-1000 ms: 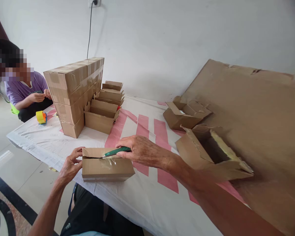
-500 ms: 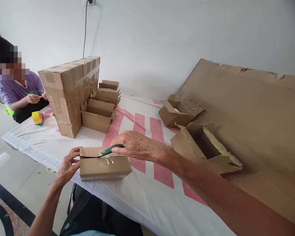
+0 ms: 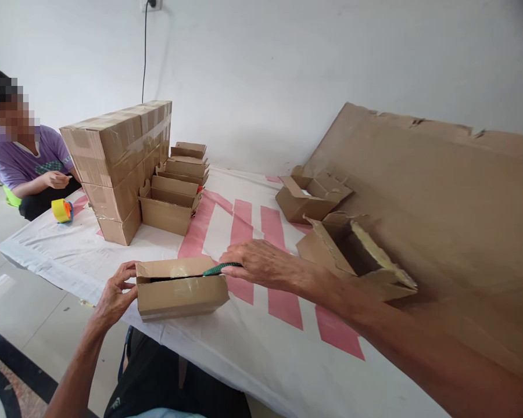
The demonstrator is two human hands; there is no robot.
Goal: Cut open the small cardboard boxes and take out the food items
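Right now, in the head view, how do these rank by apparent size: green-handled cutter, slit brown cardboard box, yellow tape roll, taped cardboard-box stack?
1. Box stack
2. Slit box
3. Cutter and tape roll, too alike to rank: the cutter looks longer, the roll taller, and the right hand hides part of the cutter.

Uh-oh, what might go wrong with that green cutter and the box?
The green cutter, held in the right grip near the box's right end, might slip off it. The left grip is against the other end, so a slide that way could nick it. The box also sits near the edge of the cloth-covered table, so a hard push might tip it off.
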